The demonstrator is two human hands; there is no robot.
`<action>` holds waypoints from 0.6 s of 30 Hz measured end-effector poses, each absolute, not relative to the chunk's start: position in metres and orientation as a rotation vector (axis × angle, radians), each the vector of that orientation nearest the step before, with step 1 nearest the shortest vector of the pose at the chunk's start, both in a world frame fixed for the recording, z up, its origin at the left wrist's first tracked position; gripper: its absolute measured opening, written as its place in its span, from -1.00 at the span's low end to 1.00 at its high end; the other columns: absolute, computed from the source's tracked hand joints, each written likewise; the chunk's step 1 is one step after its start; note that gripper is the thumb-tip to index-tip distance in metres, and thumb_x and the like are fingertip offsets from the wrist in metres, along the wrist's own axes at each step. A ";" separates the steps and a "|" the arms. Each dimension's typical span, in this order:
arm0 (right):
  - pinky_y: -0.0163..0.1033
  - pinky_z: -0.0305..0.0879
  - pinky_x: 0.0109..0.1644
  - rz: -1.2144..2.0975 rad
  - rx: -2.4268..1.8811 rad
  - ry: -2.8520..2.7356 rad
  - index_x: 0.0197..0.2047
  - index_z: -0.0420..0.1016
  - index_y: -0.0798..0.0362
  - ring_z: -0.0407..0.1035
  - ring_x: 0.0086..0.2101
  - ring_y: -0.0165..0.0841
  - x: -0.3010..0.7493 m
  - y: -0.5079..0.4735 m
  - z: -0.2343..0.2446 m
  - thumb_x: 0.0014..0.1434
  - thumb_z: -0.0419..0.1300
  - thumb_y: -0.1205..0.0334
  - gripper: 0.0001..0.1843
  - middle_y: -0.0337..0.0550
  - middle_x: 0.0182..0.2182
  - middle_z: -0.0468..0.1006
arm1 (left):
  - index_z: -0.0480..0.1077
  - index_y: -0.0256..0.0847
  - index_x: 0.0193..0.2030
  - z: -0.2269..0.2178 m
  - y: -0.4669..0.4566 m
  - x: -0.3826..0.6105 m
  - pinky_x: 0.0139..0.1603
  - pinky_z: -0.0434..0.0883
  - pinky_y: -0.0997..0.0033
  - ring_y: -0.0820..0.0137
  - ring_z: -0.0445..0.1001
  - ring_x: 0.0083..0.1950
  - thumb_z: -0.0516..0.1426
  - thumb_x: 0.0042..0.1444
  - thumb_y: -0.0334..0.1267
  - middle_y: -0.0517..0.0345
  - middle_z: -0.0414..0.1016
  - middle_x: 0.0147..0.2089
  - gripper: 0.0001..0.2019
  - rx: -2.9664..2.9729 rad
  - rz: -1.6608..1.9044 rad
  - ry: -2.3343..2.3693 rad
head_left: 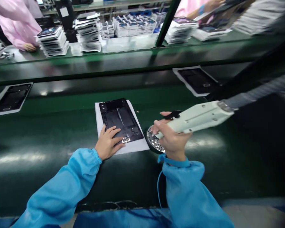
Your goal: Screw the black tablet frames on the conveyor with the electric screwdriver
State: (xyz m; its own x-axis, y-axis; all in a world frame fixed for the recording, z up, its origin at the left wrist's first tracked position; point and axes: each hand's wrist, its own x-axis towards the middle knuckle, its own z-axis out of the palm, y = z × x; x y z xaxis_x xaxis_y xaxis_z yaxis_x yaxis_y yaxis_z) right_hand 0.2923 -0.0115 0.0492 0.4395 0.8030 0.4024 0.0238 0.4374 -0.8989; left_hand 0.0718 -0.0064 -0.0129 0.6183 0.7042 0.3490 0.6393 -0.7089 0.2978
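In the head view a dark, opened tablet with bare inner parts (130,120) lies on a white sheet (130,148) in front of me. My left hand (108,142) rests on its lower left edge, fingers spread and touching it. My right hand (172,136) is wrapped around a pale green electric screwdriver (201,117) with a black lever, tilted low to the right of the tablet. Its tip is hidden by my fingers. Beneath that hand sits a round dish (154,141) of small shiny pieces, probably screws, partly covered by the fingers.
Other tablets on sheets lie at left (11,98) and back right (197,80). A grey hose (261,90) runs from the screwdriver to the upper right. Behind a raised green ledge (85,66) stand stacks of tablets (87,31), with co-workers in pink sleeves (19,25).
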 end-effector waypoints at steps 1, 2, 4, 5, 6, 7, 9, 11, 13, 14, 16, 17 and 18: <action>-0.26 0.34 -0.53 0.642 -0.995 -1.029 -0.22 0.41 0.07 0.30 -0.69 -0.40 0.285 -0.013 0.051 -0.01 0.30 0.32 -0.75 -0.39 -0.69 0.38 | 0.56 -0.11 -0.07 -0.013 -0.007 0.073 0.31 0.05 -0.29 0.03 0.32 0.26 0.12 0.24 -0.03 -0.08 0.44 0.16 -0.71 2.695 0.667 1.149; -0.25 0.36 -0.52 0.685 -0.989 -1.058 -0.20 0.40 0.07 0.32 -0.67 -0.39 0.277 -0.015 0.052 0.01 0.29 0.31 -0.75 -0.38 -0.68 0.39 | 0.56 -0.11 -0.07 -0.013 -0.007 0.073 0.30 0.06 -0.31 0.02 0.31 0.25 0.11 0.25 -0.03 -0.09 0.43 0.17 -0.70 2.699 0.660 1.161; -0.23 0.38 -0.48 0.762 -0.993 -1.111 -0.17 0.40 0.08 0.33 -0.66 -0.38 0.261 -0.016 0.051 0.04 0.28 0.28 -0.75 -0.37 -0.67 0.40 | 0.56 -0.11 -0.06 -0.013 -0.007 0.074 0.28 0.07 -0.33 0.00 0.30 0.26 0.09 0.26 -0.02 -0.10 0.42 0.18 -0.69 2.715 0.642 1.155; -0.22 0.38 -0.47 0.792 -0.991 -1.130 -0.16 0.40 0.09 0.33 -0.65 -0.38 0.253 -0.016 0.050 0.05 0.28 0.27 -0.74 -0.36 -0.67 0.41 | 0.56 -0.11 -0.05 -0.013 -0.008 0.074 0.28 0.06 -0.34 0.00 0.29 0.27 0.09 0.26 -0.02 -0.10 0.42 0.18 -0.69 2.721 0.632 1.147; -0.22 0.39 -0.47 0.816 -0.989 -1.142 -0.15 0.40 0.10 0.33 -0.65 -0.39 0.246 -0.015 0.048 0.05 0.28 0.27 -0.73 -0.35 -0.66 0.42 | 0.55 -0.10 -0.03 -0.012 -0.008 0.074 0.28 0.06 -0.35 -0.01 0.28 0.27 0.09 0.26 -0.02 -0.10 0.41 0.19 -0.68 2.725 0.619 1.138; -0.22 0.38 -0.47 0.835 -0.986 -1.151 -0.15 0.40 0.10 0.32 -0.66 -0.39 0.240 -0.014 0.045 0.05 0.29 0.26 -0.72 -0.35 -0.65 0.42 | 0.55 -0.10 -0.03 -0.011 -0.008 0.074 0.28 0.05 -0.35 -0.01 0.28 0.28 0.08 0.26 -0.02 -0.09 0.40 0.20 -0.68 2.725 0.607 1.132; -0.22 0.39 -0.47 0.859 -0.987 -1.161 -0.14 0.39 0.11 0.33 -0.65 -0.39 0.232 -0.012 0.039 0.06 0.29 0.26 -0.72 -0.35 -0.64 0.42 | 0.55 -0.09 -0.02 -0.010 -0.008 0.074 0.29 0.04 -0.36 -0.01 0.27 0.28 0.09 0.26 -0.01 -0.09 0.39 0.21 -0.67 2.717 0.583 1.128; -0.23 0.39 -0.45 0.868 -0.987 -1.170 -0.13 0.39 0.12 0.34 -0.64 -0.39 0.229 -0.010 0.034 0.07 0.29 0.27 -0.71 -0.34 -0.64 0.43 | 0.55 -0.08 -0.02 -0.009 -0.008 0.075 0.29 0.03 -0.36 0.00 0.26 0.28 0.09 0.25 0.00 -0.10 0.39 0.21 -0.67 2.700 0.557 1.132; -0.22 0.40 -0.44 0.881 -0.989 -1.180 -0.13 0.40 0.13 0.34 -0.63 -0.38 0.227 -0.009 0.030 0.07 0.28 0.27 -0.72 -0.34 -0.65 0.42 | 0.55 -0.07 -0.02 -0.008 -0.008 0.076 0.29 0.03 -0.37 -0.01 0.26 0.28 0.09 0.25 0.00 -0.10 0.39 0.20 -0.68 2.682 0.533 1.135; -0.22 0.40 -0.44 0.886 -0.996 -1.183 -0.14 0.40 0.13 0.34 -0.63 -0.38 0.227 -0.009 0.029 0.07 0.28 0.27 -0.72 -0.34 -0.65 0.42 | 0.55 -0.07 -0.02 -0.007 -0.008 0.076 0.28 0.02 -0.38 -0.02 0.26 0.28 0.09 0.25 -0.01 -0.11 0.39 0.20 -0.68 2.676 0.523 1.134; -0.22 0.41 -0.44 0.895 -1.009 -1.191 -0.15 0.40 0.13 0.34 -0.64 -0.38 0.226 -0.009 0.027 0.06 0.28 0.25 -0.72 -0.34 -0.65 0.42 | 0.54 -0.07 -0.01 -0.006 -0.009 0.077 0.28 0.02 -0.39 -0.03 0.25 0.29 0.10 0.25 -0.02 -0.11 0.39 0.20 -0.69 2.666 0.510 1.132; -0.22 0.41 -0.44 0.895 -1.017 -1.195 -0.15 0.39 0.12 0.34 -0.64 -0.38 0.226 -0.009 0.027 0.06 0.29 0.24 -0.72 -0.34 -0.65 0.42 | 0.54 -0.07 0.00 -0.006 -0.009 0.077 0.28 0.02 -0.39 -0.03 0.25 0.29 0.10 0.25 -0.02 -0.11 0.39 0.20 -0.69 2.660 0.506 1.131; -0.22 0.42 -0.44 0.889 -1.025 -1.202 -0.16 0.38 0.11 0.34 -0.64 -0.38 0.226 -0.010 0.026 0.06 0.28 0.24 -0.72 -0.34 -0.65 0.42 | 0.53 -0.06 0.00 -0.005 -0.009 0.077 0.28 0.02 -0.39 -0.03 0.24 0.29 0.10 0.25 -0.02 -0.11 0.39 0.20 -0.69 2.655 0.503 1.130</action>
